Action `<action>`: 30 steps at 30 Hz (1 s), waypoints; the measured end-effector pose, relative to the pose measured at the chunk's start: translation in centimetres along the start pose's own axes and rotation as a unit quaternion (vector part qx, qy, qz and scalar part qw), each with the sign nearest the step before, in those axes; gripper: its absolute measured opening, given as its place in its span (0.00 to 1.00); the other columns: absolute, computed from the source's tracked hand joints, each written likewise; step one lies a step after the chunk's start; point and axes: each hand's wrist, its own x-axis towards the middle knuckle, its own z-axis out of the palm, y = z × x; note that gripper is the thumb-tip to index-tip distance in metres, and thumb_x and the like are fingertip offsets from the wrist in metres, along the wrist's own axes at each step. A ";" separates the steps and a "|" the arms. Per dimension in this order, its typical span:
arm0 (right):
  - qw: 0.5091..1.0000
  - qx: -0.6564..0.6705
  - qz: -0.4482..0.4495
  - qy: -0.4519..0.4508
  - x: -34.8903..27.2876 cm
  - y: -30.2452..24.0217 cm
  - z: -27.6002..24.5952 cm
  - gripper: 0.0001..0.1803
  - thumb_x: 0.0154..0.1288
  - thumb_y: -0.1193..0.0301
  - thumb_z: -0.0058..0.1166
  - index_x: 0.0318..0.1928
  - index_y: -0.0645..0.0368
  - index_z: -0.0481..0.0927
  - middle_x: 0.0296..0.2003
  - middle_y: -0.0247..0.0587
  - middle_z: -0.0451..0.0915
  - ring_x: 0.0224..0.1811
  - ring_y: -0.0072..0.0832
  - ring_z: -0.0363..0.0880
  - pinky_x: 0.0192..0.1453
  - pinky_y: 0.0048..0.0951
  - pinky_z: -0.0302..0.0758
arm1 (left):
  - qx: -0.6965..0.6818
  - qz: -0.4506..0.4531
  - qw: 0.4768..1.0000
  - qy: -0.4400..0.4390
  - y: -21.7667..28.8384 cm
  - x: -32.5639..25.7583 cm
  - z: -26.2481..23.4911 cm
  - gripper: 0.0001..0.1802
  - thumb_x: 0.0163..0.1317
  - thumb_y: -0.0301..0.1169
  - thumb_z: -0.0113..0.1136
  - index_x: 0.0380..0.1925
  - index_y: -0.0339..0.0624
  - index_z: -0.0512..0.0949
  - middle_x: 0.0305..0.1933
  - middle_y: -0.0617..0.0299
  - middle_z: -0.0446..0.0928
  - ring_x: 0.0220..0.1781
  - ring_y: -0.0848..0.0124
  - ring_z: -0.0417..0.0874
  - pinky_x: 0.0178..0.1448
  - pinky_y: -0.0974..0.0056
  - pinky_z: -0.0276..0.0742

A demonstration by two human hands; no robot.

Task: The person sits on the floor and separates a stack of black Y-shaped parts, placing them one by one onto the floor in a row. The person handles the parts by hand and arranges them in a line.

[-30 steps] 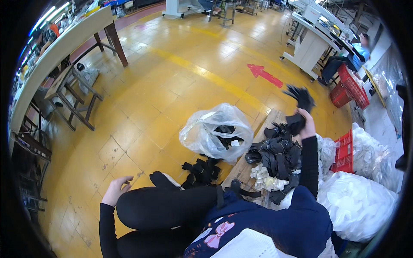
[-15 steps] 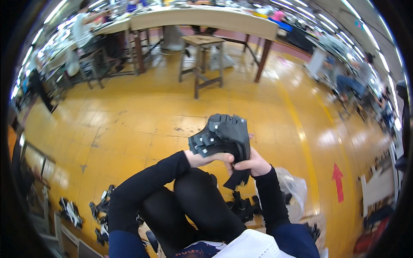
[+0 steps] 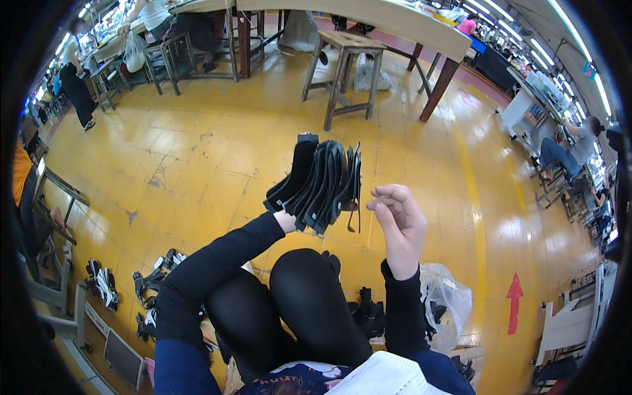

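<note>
A thick stack of black curved flat pieces (image 3: 319,181), some with small white marks, stands fanned out in front of me. My left hand (image 3: 286,221) is closed around it, mostly hidden behind the pieces. At the stack's right side one thin piece (image 3: 356,187) stands slightly apart from the others, seen edge-on. To the right of it, a short gap away, is my right hand (image 3: 400,224). It holds nothing; its thumb and fingers are bent and apart, pointing toward the stack.
Below, black pieces (image 3: 368,316) and a clear plastic bag (image 3: 447,303) lie beside my legs. Black-and-white bundles (image 3: 102,286) are on the yellow floor at left. Ahead are a wooden stool (image 3: 345,49) and a long table (image 3: 408,29). Other people sit or stand farther off.
My right hand has let go of the black pieces and moved off to the right. The stack has turned in my left hand and now shows its edges. The head view has shifted.
</note>
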 end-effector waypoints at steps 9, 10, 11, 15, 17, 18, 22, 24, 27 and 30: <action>0.997 -0.037 0.013 0.067 0.7 0.2 1.4 0.12 0.61 0.83 0.54 0.46 0.67 0.73 0.40 0.43 0.79 0.41 0.25 0.79 0.49 0.26 0.76 | 0.033 -0.012 0.999 0.028 -5.3 -0.3 -1.2 0.21 0.67 0.31 0.56 0.58 0.38 0.67 0.54 0.58 0.72 0.55 0.72 0.73 0.58 0.65 0.71; 0.996 -0.022 0.002 0.089 0.7 0.4 1.8 0.12 0.59 0.83 0.55 0.44 0.68 0.74 0.38 0.43 0.79 0.38 0.26 0.80 0.46 0.27 0.78 | -0.035 -0.022 0.998 0.042 -5.5 -0.6 -1.5 0.21 0.67 0.30 0.56 0.58 0.38 0.67 0.53 0.58 0.72 0.54 0.72 0.73 0.56 0.66 0.72; 0.994 -0.059 -0.006 0.087 0.7 0.6 1.8 0.10 0.60 0.83 0.54 0.43 0.68 0.75 0.37 0.44 0.79 0.37 0.27 0.81 0.44 0.27 0.79 | -0.175 -0.042 0.982 0.057 -7.0 -0.8 -2.3 0.21 0.67 0.30 0.56 0.58 0.38 0.67 0.54 0.58 0.72 0.55 0.71 0.73 0.57 0.66 0.72; 0.979 -0.189 -0.023 0.075 1.5 0.9 0.4 0.03 0.61 0.82 0.52 0.34 0.68 0.79 0.34 0.46 0.79 0.32 0.29 0.82 0.37 0.26 0.80 | 0.449 0.053 0.892 0.003 -6.2 -2.2 -2.5 0.23 0.71 0.31 0.49 0.64 0.39 0.62 0.61 0.55 0.68 0.62 0.67 0.70 0.69 0.65 0.64; 0.980 -0.178 -0.002 0.083 1.8 0.0 0.7 0.04 0.61 0.81 0.53 0.34 0.70 0.79 0.34 0.46 0.79 0.31 0.29 0.81 0.36 0.26 0.80 | 0.665 0.074 0.743 -0.019 -2.6 -2.4 -1.2 0.21 0.73 0.33 0.46 0.63 0.38 0.63 0.58 0.58 0.70 0.59 0.71 0.72 0.65 0.68 0.68; 0.986 -0.138 0.025 0.088 1.8 -0.6 1.1 0.05 0.60 0.79 0.56 0.34 0.71 0.79 0.32 0.46 0.79 0.29 0.29 0.81 0.36 0.26 0.79 | 0.653 0.075 0.753 -0.019 -2.5 -2.4 -1.1 0.21 0.72 0.32 0.46 0.62 0.38 0.63 0.57 0.58 0.70 0.58 0.71 0.73 0.63 0.68 0.69; 0.981 -0.181 0.041 0.064 1.9 0.3 0.7 0.05 0.59 0.81 0.58 0.35 0.72 0.77 0.29 0.37 0.76 0.30 0.17 0.77 0.34 0.19 0.74 | 0.101 0.001 0.993 0.059 -3.5 -0.6 0.2 0.18 0.71 0.28 0.48 0.59 0.39 0.65 0.53 0.60 0.71 0.55 0.73 0.74 0.59 0.68 0.72; 0.981 -0.149 0.073 0.095 2.0 -0.1 1.0 0.05 0.59 0.82 0.57 0.35 0.71 0.76 0.29 0.36 0.76 0.29 0.16 0.77 0.32 0.18 0.73 | -0.009 -0.020 0.997 0.067 -3.3 -0.6 0.5 0.17 0.70 0.26 0.49 0.58 0.39 0.65 0.51 0.61 0.71 0.53 0.74 0.74 0.56 0.69 0.73; 0.980 -0.153 0.073 0.104 2.2 -0.8 1.4 0.04 0.59 0.82 0.54 0.36 0.68 0.75 0.29 0.40 0.79 0.29 0.22 0.79 0.33 0.21 0.74 | -0.067 -0.048 0.996 0.042 -4.1 -0.8 -0.6 0.19 0.74 0.34 0.43 0.61 0.37 0.65 0.56 0.58 0.71 0.57 0.73 0.73 0.63 0.68 0.71; 0.977 -0.192 0.052 0.073 1.9 0.0 1.0 0.05 0.59 0.78 0.55 0.36 0.67 0.79 0.31 0.46 0.82 0.33 0.34 0.85 0.39 0.29 0.79 | 0.013 -0.023 0.999 0.042 -4.8 -0.7 -0.8 0.20 0.74 0.35 0.43 0.60 0.38 0.66 0.55 0.58 0.72 0.57 0.72 0.74 0.63 0.68 0.71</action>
